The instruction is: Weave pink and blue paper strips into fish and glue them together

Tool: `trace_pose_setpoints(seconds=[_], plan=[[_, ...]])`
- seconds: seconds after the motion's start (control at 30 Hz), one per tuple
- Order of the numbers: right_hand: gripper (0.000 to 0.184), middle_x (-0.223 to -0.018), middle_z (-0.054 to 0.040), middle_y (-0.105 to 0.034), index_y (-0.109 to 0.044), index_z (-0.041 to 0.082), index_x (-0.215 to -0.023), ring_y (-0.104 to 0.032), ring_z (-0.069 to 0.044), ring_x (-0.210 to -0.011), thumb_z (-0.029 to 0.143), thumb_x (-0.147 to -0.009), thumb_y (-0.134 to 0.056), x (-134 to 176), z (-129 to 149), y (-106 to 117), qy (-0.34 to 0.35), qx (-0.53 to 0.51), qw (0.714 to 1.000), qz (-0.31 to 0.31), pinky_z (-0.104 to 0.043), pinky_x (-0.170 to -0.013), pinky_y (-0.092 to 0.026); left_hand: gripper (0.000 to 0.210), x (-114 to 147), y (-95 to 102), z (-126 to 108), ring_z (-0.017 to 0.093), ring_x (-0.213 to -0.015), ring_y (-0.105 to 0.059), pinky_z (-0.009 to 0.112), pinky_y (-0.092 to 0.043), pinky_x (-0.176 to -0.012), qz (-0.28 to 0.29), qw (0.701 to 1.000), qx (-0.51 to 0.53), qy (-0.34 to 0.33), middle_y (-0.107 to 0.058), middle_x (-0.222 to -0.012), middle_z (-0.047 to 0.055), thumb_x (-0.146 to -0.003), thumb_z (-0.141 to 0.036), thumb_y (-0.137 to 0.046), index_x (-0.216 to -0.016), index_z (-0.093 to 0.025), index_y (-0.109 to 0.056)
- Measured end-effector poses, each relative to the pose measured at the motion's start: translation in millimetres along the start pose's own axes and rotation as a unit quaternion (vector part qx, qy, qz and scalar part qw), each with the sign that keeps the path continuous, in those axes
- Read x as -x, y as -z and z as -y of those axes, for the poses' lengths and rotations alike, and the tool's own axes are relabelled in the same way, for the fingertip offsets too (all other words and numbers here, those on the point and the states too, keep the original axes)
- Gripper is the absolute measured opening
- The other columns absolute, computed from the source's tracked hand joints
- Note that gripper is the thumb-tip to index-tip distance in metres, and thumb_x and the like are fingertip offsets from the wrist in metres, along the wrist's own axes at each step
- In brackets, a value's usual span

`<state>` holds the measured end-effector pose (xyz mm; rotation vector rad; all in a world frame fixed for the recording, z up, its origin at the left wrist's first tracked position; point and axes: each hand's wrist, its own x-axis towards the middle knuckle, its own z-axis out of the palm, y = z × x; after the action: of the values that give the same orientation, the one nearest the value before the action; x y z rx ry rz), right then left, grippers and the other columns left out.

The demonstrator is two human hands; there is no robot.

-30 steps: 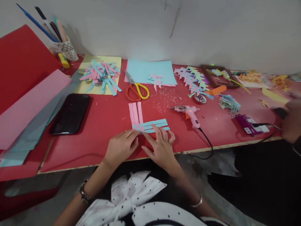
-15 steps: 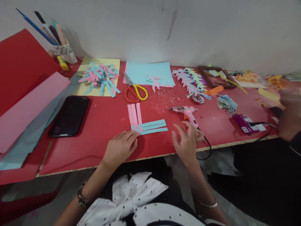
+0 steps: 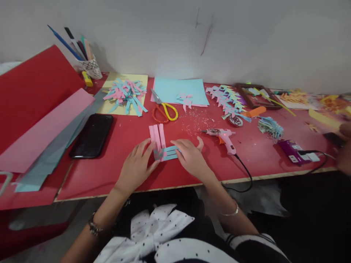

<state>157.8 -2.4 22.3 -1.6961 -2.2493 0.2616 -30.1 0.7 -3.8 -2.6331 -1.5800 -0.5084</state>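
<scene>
On the table [image 3: 131, 132]: pink strips [image 3: 157, 133], blue strips [image 3: 171, 152], interlaced. Left hand [image 3: 135, 165], fingers spread, at their corner; right hand [image 3: 191, 156] over blue, grip unclear. Step, seemingly: weaving; next calls for steadying.

Blue strips [image 3: 171, 157] partly hidden by right hand [image 3: 190, 157], apparently a co-worker's hand [image 3: 345, 157] blurred, cut off at right edge
</scene>
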Motion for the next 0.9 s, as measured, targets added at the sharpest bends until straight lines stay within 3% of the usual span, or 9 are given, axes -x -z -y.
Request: trace_pose_setpoints(seconds=[0.13, 0.3, 0.63, 0.9], plan=[[0.031, -0.107, -0.0048, -0.061, -0.058, 0.022, -0.103, -0.052, -0.017, -0.101, 0.014, -0.087, -0.033, -15.3, -2.9, 7.5, 0.032, -0.001, 0.997, 0.074, -0.049, -0.1, 0.001, 0.048, -12.8, -4.3, -0.5, 0.025, -0.124, -0.037, 0.041, -0.035, -0.098, 0.065, 0.996, 0.007, -0.065, -0.042, -0.134, 0.011, -0.086, -0.041, -0.035, -0.128, -0.019, -0.04], [0.028, -0.103, -0.0063, -0.061, -0.059, 0.019, -0.099, -0.053, -0.019, -0.1, 0.011, -0.084, -0.038, -25.2, -10.1, 10.6, 0.047, -0.002, 0.99, 0.13, -0.051, -0.098, -0.005, 0.046, -16.9, -7.4, 1.2, 0.022, -0.126, -0.034, 0.042, -0.028, -0.102, 0.121, 0.99, 0.017, -0.072, -0.042, -0.135, 0.006, -0.087, -0.037, -0.031, -0.129, -0.021, -0.039], [0.01, -0.093, -0.0043, -0.062, -0.058, 0.017, -0.081, -0.055, -0.018, -0.091, 0.015, -0.081, -0.049, -30.9, -8.8, 14.1, 0.02, -0.024, 0.989, 0.148, -0.048, -0.094, -0.012, 0.046, -15.8, -8.5, 3.7, 0.024, -0.122, -0.039, 0.039, -0.033, -0.1, 0.097, 0.993, 0.036, -0.061, -0.045, -0.132, 0.012, -0.085, -0.038, -0.038, -0.125, -0.015, -0.043], [0.013, -0.088, -0.0027, -0.06, -0.055, 0.016, -0.071, -0.054, -0.016, -0.085, 0.021, -0.081, -0.051, -40.2, -13.7, 25.4, 0.021, 0.003, 0.991, 0.134, -0.048, -0.094, -0.01, 0.044, -15.6, -6.7, 4.0, 0.025, -0.12, -0.04, 0.041, -0.033, -0.098, 0.086, 0.993, 0.049, -0.068, -0.047, -0.128, 0.013, -0.084, -0.036, -0.04, -0.122, -0.015, -0.044]])
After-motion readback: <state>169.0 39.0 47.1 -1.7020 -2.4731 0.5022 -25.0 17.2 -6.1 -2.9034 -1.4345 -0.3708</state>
